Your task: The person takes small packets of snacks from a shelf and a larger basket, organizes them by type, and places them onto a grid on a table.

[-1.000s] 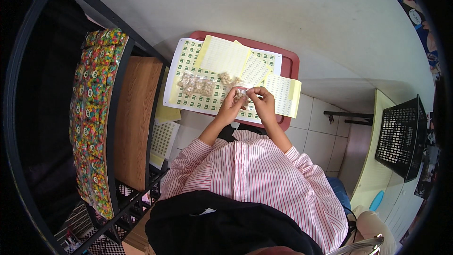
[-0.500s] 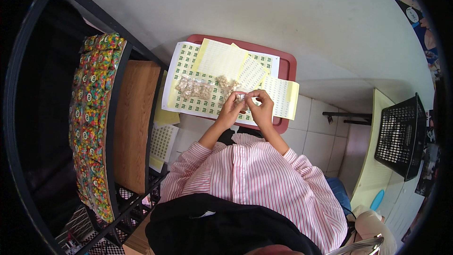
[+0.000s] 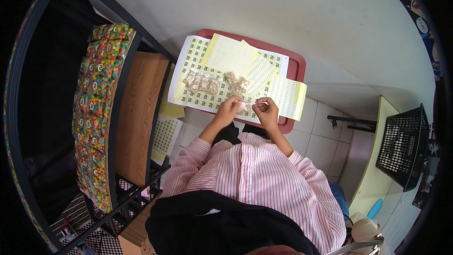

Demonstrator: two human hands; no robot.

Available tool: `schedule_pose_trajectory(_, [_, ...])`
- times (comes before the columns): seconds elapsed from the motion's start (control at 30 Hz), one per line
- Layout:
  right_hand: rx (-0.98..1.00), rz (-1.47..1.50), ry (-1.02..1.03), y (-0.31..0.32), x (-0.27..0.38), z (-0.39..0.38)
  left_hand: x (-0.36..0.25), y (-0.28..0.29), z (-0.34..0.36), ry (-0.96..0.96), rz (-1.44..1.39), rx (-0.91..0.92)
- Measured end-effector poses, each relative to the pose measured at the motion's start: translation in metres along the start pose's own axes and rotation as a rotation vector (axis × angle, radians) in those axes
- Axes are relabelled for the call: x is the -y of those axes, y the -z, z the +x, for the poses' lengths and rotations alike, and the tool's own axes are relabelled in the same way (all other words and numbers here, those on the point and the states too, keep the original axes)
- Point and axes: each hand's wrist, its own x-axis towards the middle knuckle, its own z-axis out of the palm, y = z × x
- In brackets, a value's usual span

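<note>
My left hand (image 3: 229, 108) pinches the top edge of a small clear plastic bag (image 3: 244, 109) with pale pieces in it. My right hand (image 3: 266, 112) is closed beside the bag's right edge, fingertips together; what they hold, if anything, is too small to make out. Beyond my hands lie more clear bags of beige pieces (image 3: 207, 86), with another cluster of filled bags (image 3: 236, 83) to their right. They rest on a white sheet with rows of green printed marks (image 3: 188, 59).
A red low tabletop (image 3: 296, 66) lies beneath several sticker sheets (image 3: 231, 53). To the left, a rack holds many colourful candy packets (image 3: 99, 113) and a wooden board (image 3: 140, 118). A black plastic basket (image 3: 401, 146) stands at the right by the grey wall (image 3: 292, 14).
My hands have moved slightly apart, so the small bag between them shows more. The right hand has shifted right and its fingers are more curled. The whole view has shifted a little.
</note>
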Motion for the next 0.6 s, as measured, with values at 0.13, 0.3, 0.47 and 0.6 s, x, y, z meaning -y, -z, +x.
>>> schedule_pose_trajectory(0.13, [-0.075, -0.323, -0.022, 0.035, -0.029, -0.011, 0.052, 0.039, 0.001, -0.077, 0.081, -0.241])
schedule_pose_trajectory(0.3, [-0.355, -0.599, 0.076, 0.096, -0.065, -0.021, 0.086, 0.091, 0.004, 0.043, 0.294, -0.383])
schedule_pose_trajectory(0.47, [-0.560, -0.747, 0.093, 0.123, -0.067, -0.004, 0.093, 0.092, 0.015, 0.012, 0.359, -0.421])
schedule_pose_trajectory(0.6, [-0.608, -0.772, 0.109, 0.121, -0.070, 0.020, 0.110, 0.083, 0.023, 0.022, 0.300, -0.531])
